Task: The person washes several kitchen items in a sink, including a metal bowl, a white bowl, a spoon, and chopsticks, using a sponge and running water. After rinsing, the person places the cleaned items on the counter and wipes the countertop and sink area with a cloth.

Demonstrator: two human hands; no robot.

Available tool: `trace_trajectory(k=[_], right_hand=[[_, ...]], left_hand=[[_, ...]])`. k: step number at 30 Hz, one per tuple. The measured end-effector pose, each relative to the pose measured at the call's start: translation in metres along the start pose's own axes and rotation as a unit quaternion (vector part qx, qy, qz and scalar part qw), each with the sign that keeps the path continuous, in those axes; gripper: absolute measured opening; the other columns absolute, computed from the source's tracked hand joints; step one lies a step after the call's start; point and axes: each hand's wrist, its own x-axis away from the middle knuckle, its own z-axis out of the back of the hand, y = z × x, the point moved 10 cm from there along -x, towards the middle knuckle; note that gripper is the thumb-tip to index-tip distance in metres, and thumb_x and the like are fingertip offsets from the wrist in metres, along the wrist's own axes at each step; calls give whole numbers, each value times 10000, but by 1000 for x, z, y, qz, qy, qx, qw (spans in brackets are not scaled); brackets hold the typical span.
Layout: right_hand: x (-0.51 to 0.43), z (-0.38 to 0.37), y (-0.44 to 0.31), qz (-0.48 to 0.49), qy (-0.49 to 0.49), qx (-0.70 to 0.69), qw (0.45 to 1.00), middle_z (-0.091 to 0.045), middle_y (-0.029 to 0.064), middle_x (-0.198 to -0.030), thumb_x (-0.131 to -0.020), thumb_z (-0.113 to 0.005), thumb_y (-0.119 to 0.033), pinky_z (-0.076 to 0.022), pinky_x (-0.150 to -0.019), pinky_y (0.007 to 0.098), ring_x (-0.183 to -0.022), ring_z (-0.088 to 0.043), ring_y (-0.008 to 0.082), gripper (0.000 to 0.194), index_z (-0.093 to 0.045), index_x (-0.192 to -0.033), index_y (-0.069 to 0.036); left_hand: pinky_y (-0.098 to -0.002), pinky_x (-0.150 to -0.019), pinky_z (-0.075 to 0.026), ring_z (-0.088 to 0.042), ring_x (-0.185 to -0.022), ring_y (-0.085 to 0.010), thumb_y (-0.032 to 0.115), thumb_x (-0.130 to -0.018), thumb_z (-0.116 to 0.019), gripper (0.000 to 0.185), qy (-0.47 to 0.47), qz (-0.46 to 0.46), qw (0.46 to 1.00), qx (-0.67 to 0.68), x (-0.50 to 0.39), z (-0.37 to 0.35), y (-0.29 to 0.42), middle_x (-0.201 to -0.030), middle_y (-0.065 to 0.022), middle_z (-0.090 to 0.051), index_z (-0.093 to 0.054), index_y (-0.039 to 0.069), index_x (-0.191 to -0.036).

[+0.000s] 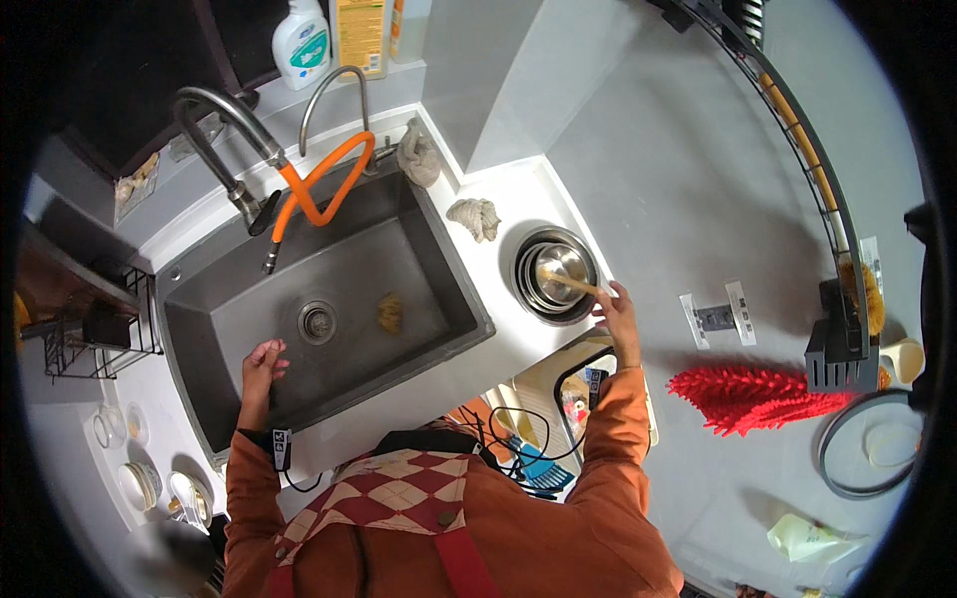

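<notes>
My left hand (263, 368) hovers over the near left part of a grey sink (247, 314), its fingers loosely curled with nothing seen in them. A drain strainer (318, 323) lies in the sink floor, and a yellowish-brown scrubber (389, 312) rests to its right. On the white counter right of the sink stand nested stainless steel bowls (559, 270). My right hand (617, 314) reaches the bowls' right rim and grips the end of a light wooden handle (576, 284). The handle's other end lies in the innermost bowl; what it carries there is hard to make out.
An orange flexible hose (325, 213) hangs from the faucet (224, 119) over the sink. A crumpled grey cloth (475, 219) lies beside the bowls, another cloth (419, 155) at the sink corner. A red chenille mitt (748, 396) hangs on the right wall below a black rack (815, 149).
</notes>
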Motion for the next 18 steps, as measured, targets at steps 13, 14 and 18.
trace_trajectory(k=[13,14,18], right_hand=[[36,-53,34,-97,-108,-151,978,-592,58,-928,-834,-548,-145,-477,-622,245,-802,-563,132,194,-562,-993,-35],[40,-64,35,-98,-112,-126,981,-591,56,-922,-833,-548,-144,-474,-617,244,-795,-561,131,192,-562,-991,-36],[46,-106,28,-100,-146,-72,982,-588,49,-900,-828,-546,-138,-462,-597,238,-768,-551,124,183,-562,-983,-40]], left_hand=[[-226,-583,-476,-598,-695,-95,332,-872,-575,300,94,3,991,91,80,52,-19,-918,-4,-637,-630,86,-1035],[-227,-588,-476,-601,-700,-98,332,-884,-556,300,116,10,987,110,94,63,-27,-929,1,-636,-627,81,-1032],[-210,-611,-489,-601,-710,-88,277,-912,-508,283,229,51,955,180,159,118,-63,-963,-12,-633,-594,63,-1075]])
